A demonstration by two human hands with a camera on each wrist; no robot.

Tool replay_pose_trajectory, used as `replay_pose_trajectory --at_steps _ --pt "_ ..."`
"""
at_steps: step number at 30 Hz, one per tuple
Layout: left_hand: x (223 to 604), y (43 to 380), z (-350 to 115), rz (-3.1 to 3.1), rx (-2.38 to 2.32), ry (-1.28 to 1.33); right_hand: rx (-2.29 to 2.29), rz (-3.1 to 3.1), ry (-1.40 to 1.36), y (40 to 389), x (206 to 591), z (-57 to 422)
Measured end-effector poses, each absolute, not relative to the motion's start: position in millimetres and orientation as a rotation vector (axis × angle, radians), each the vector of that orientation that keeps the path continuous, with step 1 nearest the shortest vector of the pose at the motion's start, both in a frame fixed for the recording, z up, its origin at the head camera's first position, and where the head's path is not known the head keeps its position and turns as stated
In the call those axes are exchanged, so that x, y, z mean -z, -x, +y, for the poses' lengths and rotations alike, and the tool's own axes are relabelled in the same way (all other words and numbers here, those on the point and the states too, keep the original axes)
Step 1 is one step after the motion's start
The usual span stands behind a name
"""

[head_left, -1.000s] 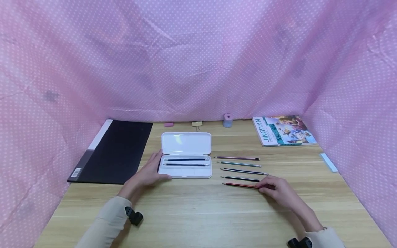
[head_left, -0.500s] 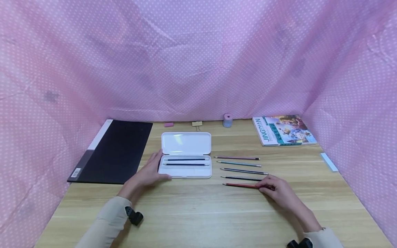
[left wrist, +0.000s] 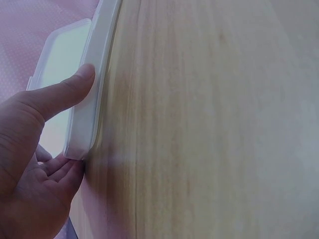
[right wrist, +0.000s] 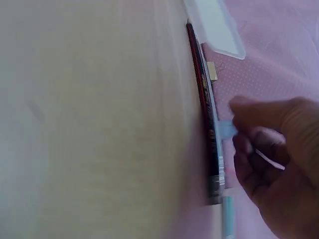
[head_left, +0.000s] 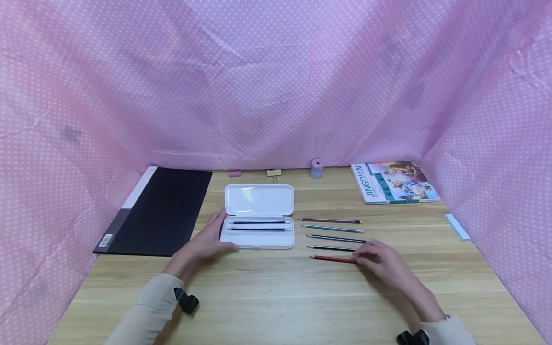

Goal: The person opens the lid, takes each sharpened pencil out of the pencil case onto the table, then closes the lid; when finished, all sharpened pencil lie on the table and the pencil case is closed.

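Observation:
A white pencil case (head_left: 258,240) lies with its lid raised, and two dark pencils (head_left: 258,229) rest inside it. My left hand (head_left: 209,239) grips the case's left end, thumb along the front edge and fingers at the side; the left wrist view shows the thumb (left wrist: 75,89) against the case wall. To the right of the case several pencils lie roughly parallel, the red one (head_left: 331,258) nearest me and a black one (head_left: 329,247) just behind. My right hand (head_left: 384,263) hovers over their right ends, fingers loosely bent. In the right wrist view a gap separates its fingers from the pencils.
A black folder (head_left: 168,211) lies at the left. Along the back are a pink eraser (head_left: 235,174), a binder clip (head_left: 273,172) and a small pink-blue cylinder (head_left: 316,168). A book (head_left: 396,182) and a pale blue strip (head_left: 457,226) are at the right.
My right hand has let go of the red pencil's end and shifted slightly left and away from me, over the black pencil's end. The left hand has stayed on the case.

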State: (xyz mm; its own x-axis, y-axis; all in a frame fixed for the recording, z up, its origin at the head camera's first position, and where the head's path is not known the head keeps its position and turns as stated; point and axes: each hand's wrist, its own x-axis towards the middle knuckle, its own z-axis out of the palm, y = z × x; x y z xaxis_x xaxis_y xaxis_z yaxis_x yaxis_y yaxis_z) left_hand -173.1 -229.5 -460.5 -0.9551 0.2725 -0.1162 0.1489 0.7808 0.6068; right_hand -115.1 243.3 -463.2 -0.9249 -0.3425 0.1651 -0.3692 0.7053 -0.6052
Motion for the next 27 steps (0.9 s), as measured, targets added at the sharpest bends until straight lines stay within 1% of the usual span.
replay_pose_trajectory --at_steps 5,11,20,24,27 --pt "460.9 173.0 -229.9 2.776 -0.918 -0.327 -1.060 -2.852 -0.672 130.0 442.9 217.4" --pt "461.9 172.7 -230.0 2.772 -0.913 -0.321 -1.118 -2.842 -0.798 156.3 427.1 165.0" --pt "461.8 172.5 -229.9 2.777 -0.908 -0.314 -1.182 -2.917 -1.018 189.2 425.6 86.8" --pt "462.5 172.9 -230.1 2.784 -0.925 -0.333 -1.090 -2.975 -1.110 195.6 429.3 64.2" --pt "462.0 173.2 -229.9 2.787 -0.929 -0.344 -0.997 -3.006 -1.130 197.8 433.4 54.1"
